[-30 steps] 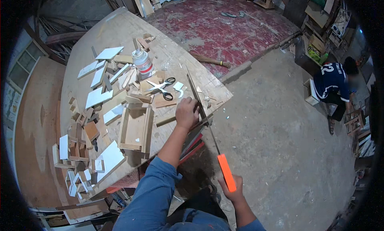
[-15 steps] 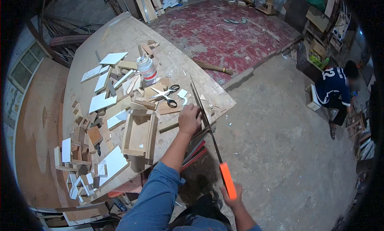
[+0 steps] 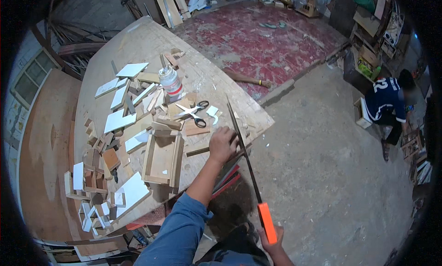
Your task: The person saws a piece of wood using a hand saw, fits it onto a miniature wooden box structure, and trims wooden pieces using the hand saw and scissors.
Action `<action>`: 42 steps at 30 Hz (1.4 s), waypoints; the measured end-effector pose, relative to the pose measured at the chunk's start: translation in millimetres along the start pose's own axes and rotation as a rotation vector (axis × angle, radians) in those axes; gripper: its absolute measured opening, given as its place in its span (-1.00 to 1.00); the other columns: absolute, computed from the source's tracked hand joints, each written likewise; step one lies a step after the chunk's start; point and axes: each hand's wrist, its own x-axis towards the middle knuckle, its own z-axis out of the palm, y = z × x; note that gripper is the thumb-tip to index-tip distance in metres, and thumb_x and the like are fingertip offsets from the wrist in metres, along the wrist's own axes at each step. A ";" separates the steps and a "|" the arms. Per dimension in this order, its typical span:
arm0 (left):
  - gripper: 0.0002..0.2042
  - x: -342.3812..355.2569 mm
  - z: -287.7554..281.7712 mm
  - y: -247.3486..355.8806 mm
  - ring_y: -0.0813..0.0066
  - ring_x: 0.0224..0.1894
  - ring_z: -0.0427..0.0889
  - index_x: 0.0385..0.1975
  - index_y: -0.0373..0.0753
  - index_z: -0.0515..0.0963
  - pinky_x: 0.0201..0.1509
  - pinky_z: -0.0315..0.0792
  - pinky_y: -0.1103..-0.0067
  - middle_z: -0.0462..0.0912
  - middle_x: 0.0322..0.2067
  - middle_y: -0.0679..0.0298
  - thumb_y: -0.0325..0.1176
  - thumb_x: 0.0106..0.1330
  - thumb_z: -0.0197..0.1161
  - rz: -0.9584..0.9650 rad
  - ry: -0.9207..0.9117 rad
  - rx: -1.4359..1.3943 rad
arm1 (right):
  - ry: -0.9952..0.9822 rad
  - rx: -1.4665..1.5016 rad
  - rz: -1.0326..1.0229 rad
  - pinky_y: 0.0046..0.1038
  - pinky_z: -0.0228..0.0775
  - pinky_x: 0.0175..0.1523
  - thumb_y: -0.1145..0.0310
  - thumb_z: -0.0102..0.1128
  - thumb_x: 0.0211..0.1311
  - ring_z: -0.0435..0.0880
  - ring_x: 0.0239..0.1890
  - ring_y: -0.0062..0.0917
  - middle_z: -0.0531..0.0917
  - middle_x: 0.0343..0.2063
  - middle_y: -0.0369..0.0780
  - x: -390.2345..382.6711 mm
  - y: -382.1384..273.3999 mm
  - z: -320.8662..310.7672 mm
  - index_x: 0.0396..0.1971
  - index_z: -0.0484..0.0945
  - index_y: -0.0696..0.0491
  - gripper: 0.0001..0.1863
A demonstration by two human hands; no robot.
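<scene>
Closed round the orange handle of a handsaw (image 3: 247, 164), my right hand (image 3: 275, 245) is low in the view, off the table's edge. The saw's dark blade slants up and left, across the corner of the workbench, close beside my left hand's fingers. My left hand (image 3: 223, 145) presses a thin wooden strip (image 3: 198, 152) down at the bench edge, its fingers bent over the strip's end. Where the teeth meet the wood is hidden by the blade and hand. Left of the strip stands an open wooden box (image 3: 161, 157). Black-handled scissors (image 3: 194, 113) lie beyond my left hand.
A jar (image 3: 170, 83) with a red-banded label stands among wood offcuts and white boards (image 3: 120, 121) on the workbench (image 3: 202, 75). A broom (image 3: 248, 79) lies on the red floor (image 3: 258, 40). At right, another person (image 3: 386, 100) sits low beside shelves.
My right hand has drawn the saw down and toward me, its handle now lower. My left hand stays on the strip. The whole view has shifted slightly.
</scene>
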 end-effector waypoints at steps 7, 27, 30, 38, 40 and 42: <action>-0.83 16.1 -13.1 -20.9 0.12 -0.24 0.48 -0.41 -0.22 0.53 -0.17 0.39 0.30 0.48 -0.42 0.14 -0.42 -0.03 0.30 -0.057 0.108 0.084 | -0.129 0.054 0.171 -0.40 0.32 -0.54 0.29 0.25 0.15 0.48 -0.71 -0.37 0.50 -0.71 -0.12 37.3 3.8 -10.5 -0.65 0.47 0.16 -0.70; -0.74 -1.4 6.2 0.2 0.19 -0.11 0.44 -0.22 -0.19 0.52 -0.08 0.27 0.30 0.49 -0.23 0.19 -0.44 0.05 0.24 -0.139 0.098 0.205 | -0.069 0.014 0.092 -0.33 0.27 -0.59 0.31 0.27 0.13 0.47 -0.74 -0.25 0.42 -0.77 -0.13 11.7 3.6 1.2 -0.66 0.43 0.13 -0.71; -0.73 -1.0 6.1 1.1 0.18 -0.12 0.44 -0.21 -0.20 0.52 -0.08 0.27 0.30 0.49 -0.24 0.19 -0.44 0.04 0.25 -0.130 0.080 0.176 | -0.047 0.045 0.101 -0.34 0.28 -0.58 0.31 0.27 0.12 0.49 -0.72 -0.24 0.44 -0.76 -0.12 15.1 -7.4 7.5 -0.63 0.45 0.14 -0.73; -0.72 0.3 2.8 -3.2 0.12 -0.14 0.44 -0.22 -0.23 0.52 -0.08 0.27 0.30 0.48 -0.28 0.15 -0.49 0.00 0.23 -0.138 0.127 0.123 | -0.084 -0.014 0.071 -0.35 0.32 -0.55 0.27 0.27 0.13 0.52 -0.70 -0.27 0.48 -0.74 -0.13 26.8 -10.2 -3.5 -0.60 0.49 0.14 -0.73; -0.74 -0.8 1.6 -1.9 0.13 -0.15 0.44 -0.24 -0.23 0.52 -0.10 0.27 0.30 0.48 -0.28 0.16 -0.48 0.01 0.23 -0.133 0.086 0.150 | -0.163 -0.020 0.079 -0.34 0.35 -0.54 0.23 0.26 0.15 0.54 -0.69 -0.27 0.50 -0.73 -0.14 18.4 4.4 -8.1 -0.59 0.51 0.13 -0.72; -0.74 -3.1 -0.1 3.4 0.14 -0.15 0.44 -0.25 -0.22 0.52 -0.11 0.28 0.30 0.48 -0.28 0.16 -0.47 0.00 0.24 -0.112 0.080 0.142 | -0.117 0.109 0.166 -0.37 0.25 -0.57 0.30 0.26 0.11 0.44 -0.73 -0.32 0.42 -0.75 -0.17 12.7 1.5 -14.0 -0.65 0.43 0.12 -0.72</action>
